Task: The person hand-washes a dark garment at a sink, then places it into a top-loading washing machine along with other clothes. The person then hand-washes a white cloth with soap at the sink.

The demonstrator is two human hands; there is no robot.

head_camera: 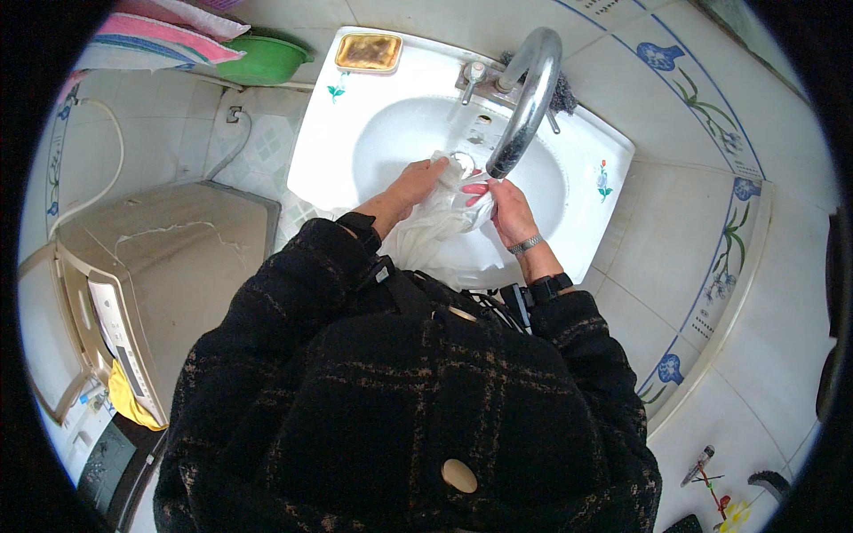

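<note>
Over the white washbasin, both hands hold a thin white cloth that looks wet and bunched. My left hand grips its upper left part close to the drain. On the other side, my right hand pinches the right edge, just below the mouth of the curved chrome faucet. A pink-red patch shows between the hands at the cloth; what it is I cannot tell. The lower end of the fabric hangs toward the basin's front rim, partly hidden by my dark coat.
A soap dish sits on the basin's back left corner. Beside the faucet stands a lever handle, with a dark scrubber behind. Left are a beige washing machine, a yellow cloth, a green basin and hanging towels.
</note>
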